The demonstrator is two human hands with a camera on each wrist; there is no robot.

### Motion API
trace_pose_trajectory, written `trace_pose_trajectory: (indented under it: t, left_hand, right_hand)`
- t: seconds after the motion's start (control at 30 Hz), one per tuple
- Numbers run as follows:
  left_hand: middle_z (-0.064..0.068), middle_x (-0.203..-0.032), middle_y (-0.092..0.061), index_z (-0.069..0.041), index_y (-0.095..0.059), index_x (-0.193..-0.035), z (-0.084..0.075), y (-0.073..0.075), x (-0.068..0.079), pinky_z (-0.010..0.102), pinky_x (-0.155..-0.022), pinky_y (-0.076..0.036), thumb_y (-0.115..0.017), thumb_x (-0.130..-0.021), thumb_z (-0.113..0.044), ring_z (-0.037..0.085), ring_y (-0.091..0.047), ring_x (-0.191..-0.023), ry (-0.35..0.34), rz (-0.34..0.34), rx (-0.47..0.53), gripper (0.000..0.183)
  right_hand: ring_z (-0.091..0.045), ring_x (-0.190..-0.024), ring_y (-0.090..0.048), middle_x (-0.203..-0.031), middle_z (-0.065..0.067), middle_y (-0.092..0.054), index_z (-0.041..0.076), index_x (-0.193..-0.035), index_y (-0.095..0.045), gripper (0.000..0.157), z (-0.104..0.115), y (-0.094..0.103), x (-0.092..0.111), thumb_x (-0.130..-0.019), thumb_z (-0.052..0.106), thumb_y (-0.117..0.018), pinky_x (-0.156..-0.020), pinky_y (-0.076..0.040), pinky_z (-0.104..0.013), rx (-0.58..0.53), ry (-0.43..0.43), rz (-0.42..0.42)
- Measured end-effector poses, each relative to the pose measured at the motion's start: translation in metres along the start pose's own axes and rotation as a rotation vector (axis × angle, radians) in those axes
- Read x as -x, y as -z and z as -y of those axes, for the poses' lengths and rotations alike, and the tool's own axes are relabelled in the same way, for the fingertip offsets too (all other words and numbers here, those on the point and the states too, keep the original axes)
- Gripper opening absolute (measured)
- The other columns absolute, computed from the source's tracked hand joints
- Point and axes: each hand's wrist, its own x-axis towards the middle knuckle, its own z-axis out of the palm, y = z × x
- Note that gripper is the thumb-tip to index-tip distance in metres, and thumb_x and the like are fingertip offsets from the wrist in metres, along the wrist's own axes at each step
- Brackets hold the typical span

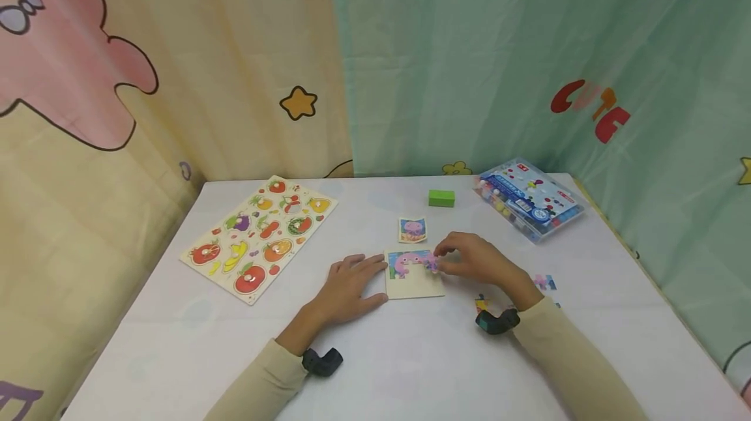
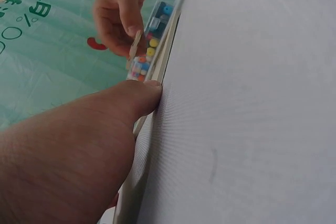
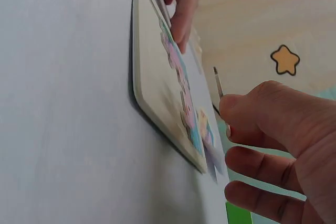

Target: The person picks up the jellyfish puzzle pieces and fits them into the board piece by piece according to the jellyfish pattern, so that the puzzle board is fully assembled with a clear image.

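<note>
A pale wooden puzzle board [image 1: 414, 288] lies on the white table, with pink-and-blue jigsaw pieces [image 1: 405, 262] set along its upper part. My left hand [image 1: 347, 292] is at the board's left side, fingers extended and fingertips right at the edge. Over the upper right corner, my right hand [image 1: 476, 259] pinches a pink-and-purple puzzle piece [image 1: 431, 263] between thumb and forefinger. Seen edge-on in the right wrist view, that piece [image 3: 218, 83] is raised above the board. Just beyond the board lies a small picture card [image 1: 413, 230] with a pink creature.
Loose puzzle pieces [image 1: 544, 282] lie right of the board, some partly behind my right wrist. A fruit peg board [image 1: 258, 236] lies at left. At the back are a green block [image 1: 441, 198] and a clear case of beads [image 1: 530, 199]. Curtains hang behind the table.
</note>
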Motion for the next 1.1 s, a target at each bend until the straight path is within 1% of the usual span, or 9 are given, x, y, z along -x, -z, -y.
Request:
trace_pose_trajectory:
  t: [0.13, 0.3, 0.47, 0.67, 0.73, 0.8, 0.9, 0.97, 1.1]
  left_hand:
    - [-0.004, -0.16, -0.038, -0.02, -0.045, -0.153, -0.001, 0.001, 0.0, 0.056, -0.109, -0.026, -0.06, -0.097, -0.054, 0.03, -0.031, -0.144, -0.001, -0.006, 0.009, 0.067]
    - [-0.004, -0.16, -0.038, -0.019, -0.046, -0.153, -0.002, 0.002, 0.001, 0.056, -0.108, -0.026, -0.06, -0.097, -0.053, 0.03, -0.032, -0.144, -0.006, -0.006, 0.02, 0.067]
    - [-0.004, -0.16, -0.038, -0.02, -0.046, -0.153, -0.001, 0.002, 0.0, 0.055, -0.108, -0.027, -0.059, -0.097, -0.054, 0.029, -0.032, -0.144, -0.002, -0.005, 0.014, 0.067]
    - [-0.004, -0.16, -0.039, -0.02, -0.047, -0.153, -0.001, 0.002, -0.001, 0.055, -0.108, -0.026, -0.059, -0.097, -0.054, 0.03, -0.032, -0.144, -0.003, -0.008, 0.014, 0.066]
    - [-0.004, -0.16, -0.039, -0.019, -0.047, -0.153, -0.001, 0.001, -0.001, 0.055, -0.108, -0.026, -0.06, -0.097, -0.054, 0.03, -0.032, -0.144, -0.005, -0.007, 0.016, 0.066]
    - [-0.004, -0.16, -0.038, -0.02, -0.046, -0.153, -0.001, 0.001, -0.001, 0.056, -0.108, -0.026, -0.059, -0.097, -0.054, 0.03, -0.032, -0.144, -0.005, -0.006, 0.016, 0.067]
    - [-0.004, -0.16, -0.038, -0.02, -0.046, -0.153, 0.0, 0.0, -0.001, 0.055, -0.109, -0.026, -0.059, -0.097, -0.054, 0.03, -0.032, -0.144, -0.007, -0.008, 0.011, 0.067]
    - [-0.004, -0.16, -0.038, -0.02, -0.046, -0.153, 0.001, 0.0, -0.002, 0.056, -0.109, -0.026, -0.059, -0.097, -0.054, 0.03, -0.032, -0.144, -0.009, -0.009, 0.01, 0.067]
    - [-0.004, -0.16, -0.039, -0.02, -0.046, -0.153, 0.0, 0.0, -0.002, 0.056, -0.108, -0.026, -0.059, -0.097, -0.054, 0.03, -0.032, -0.143, -0.01, -0.008, 0.008, 0.067]
  right_hand:
    - [-0.015, -0.089, -0.06, -0.098, 0.006, -0.066, 0.015, -0.103, -0.077, 0.02, 0.013, -0.011, -0.014, -0.086, 0.024, -0.08, -0.082, -0.052, -0.038, 0.043, 0.002, 0.033]
    - [-0.012, -0.087, -0.057, -0.096, 0.009, -0.064, 0.017, -0.102, -0.077, 0.02, 0.018, -0.025, -0.024, -0.086, 0.027, -0.08, -0.081, -0.05, -0.036, 0.106, -0.016, 0.05]
    - [-0.013, -0.087, -0.057, -0.096, 0.008, -0.065, 0.018, -0.099, -0.077, 0.019, 0.017, -0.034, -0.026, -0.085, 0.03, -0.082, -0.079, -0.049, -0.036, 0.178, 0.015, 0.011]
    - [-0.013, -0.082, -0.055, -0.094, 0.006, -0.065, 0.018, -0.099, -0.077, 0.023, 0.017, -0.037, -0.025, -0.083, 0.033, -0.083, -0.076, -0.047, -0.035, 0.226, 0.047, -0.03]
    - [-0.013, -0.084, -0.056, -0.096, 0.007, -0.065, 0.018, -0.101, -0.077, 0.025, 0.017, -0.037, -0.024, -0.083, 0.035, -0.082, -0.082, -0.047, -0.039, 0.232, 0.038, -0.031]
    - [-0.014, -0.088, -0.057, -0.099, 0.007, -0.066, 0.019, -0.104, -0.076, 0.026, 0.018, -0.038, -0.024, -0.084, 0.036, -0.081, -0.093, -0.045, -0.046, 0.229, 0.019, -0.027]
    - [-0.017, -0.099, -0.06, -0.107, 0.005, -0.068, 0.021, -0.109, -0.075, 0.028, 0.02, -0.039, -0.024, -0.086, 0.035, -0.079, -0.106, -0.033, -0.06, 0.208, 0.0, -0.025]
    - [-0.019, -0.103, -0.06, -0.109, 0.005, -0.069, 0.021, -0.111, -0.076, 0.027, 0.021, -0.039, -0.024, -0.086, 0.033, -0.079, -0.107, -0.027, -0.066, 0.2, -0.002, -0.026]
    - [-0.02, -0.104, -0.06, -0.11, 0.004, -0.069, 0.022, -0.111, -0.076, 0.027, 0.021, -0.041, -0.025, -0.086, 0.031, -0.079, -0.106, -0.025, -0.068, 0.206, 0.001, -0.024]
